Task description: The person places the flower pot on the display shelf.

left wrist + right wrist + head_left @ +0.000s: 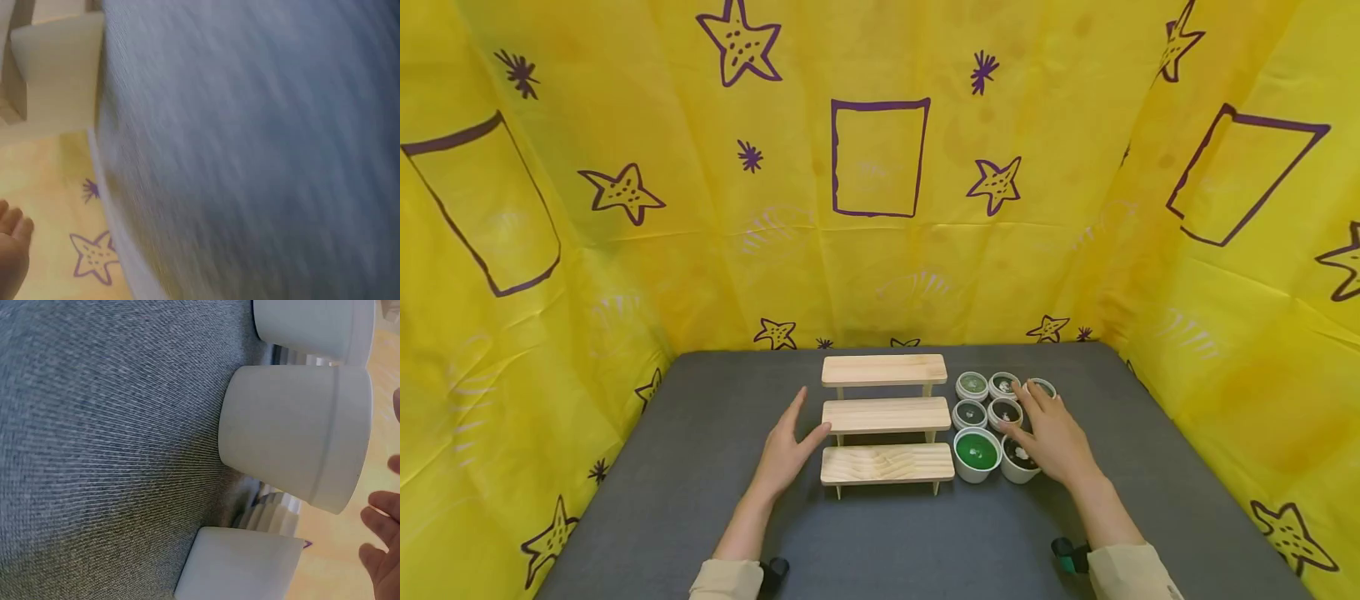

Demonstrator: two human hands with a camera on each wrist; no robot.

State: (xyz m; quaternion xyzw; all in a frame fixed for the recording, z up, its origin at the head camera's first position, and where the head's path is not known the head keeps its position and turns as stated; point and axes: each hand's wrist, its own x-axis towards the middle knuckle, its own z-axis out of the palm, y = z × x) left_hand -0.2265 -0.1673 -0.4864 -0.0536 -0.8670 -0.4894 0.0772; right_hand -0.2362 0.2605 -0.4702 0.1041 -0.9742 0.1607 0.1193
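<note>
A pale wooden display stand with three stepped shelves (886,414) stands at the middle of the table. My left hand (784,458) hovers at its left side, fingers extended and thumb pointing toward the middle shelf. Right of the stand, several small white pots are grouped in rows; one at the front has a bright green inside (977,451), and another a dark inside with a pale patch (1019,472). Over the right-hand pots spreads my right hand (1058,442), partly covering them. In the right wrist view, its fingers (382,525) show beside a white pot (281,425).
A dark grey cloth covers the table (647,508). Yellow curtains (880,275) with purple star drawings enclose the back and both sides. Each wrist wears a dark strap, the left one (775,573) near the sleeve.
</note>
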